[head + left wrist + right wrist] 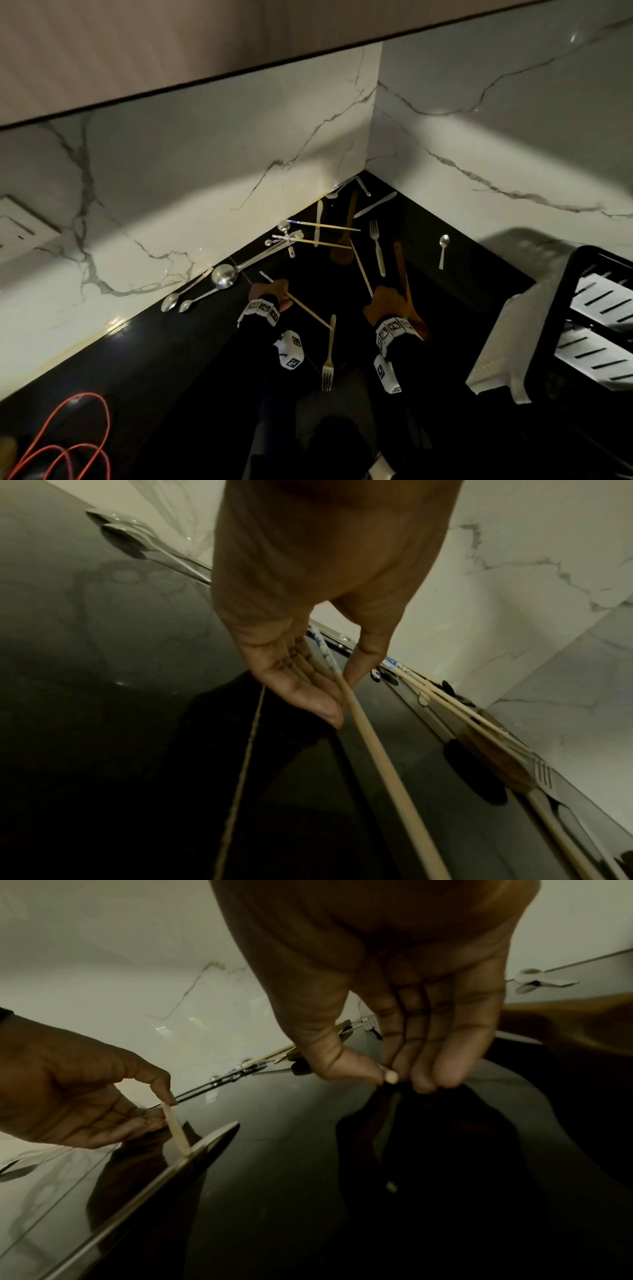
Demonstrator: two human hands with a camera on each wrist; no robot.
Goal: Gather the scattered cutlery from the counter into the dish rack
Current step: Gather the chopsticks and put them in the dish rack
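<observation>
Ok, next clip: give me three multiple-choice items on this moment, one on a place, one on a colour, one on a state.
1. Where is the dish rack relative to the hands?
A. To their right
B. To their left
C. Between them

2. What colour is the counter?
A. White
B. Black
C. Wood brown

3. What is the left hand doing?
A. Lying flat
B. Gripping a fork
C. Pinching a chopstick

Answers: 1 A, it stands at the head view's right edge; 2 B, the surface is glossy black; 3 C, thumb and fingers close on the stick.
</observation>
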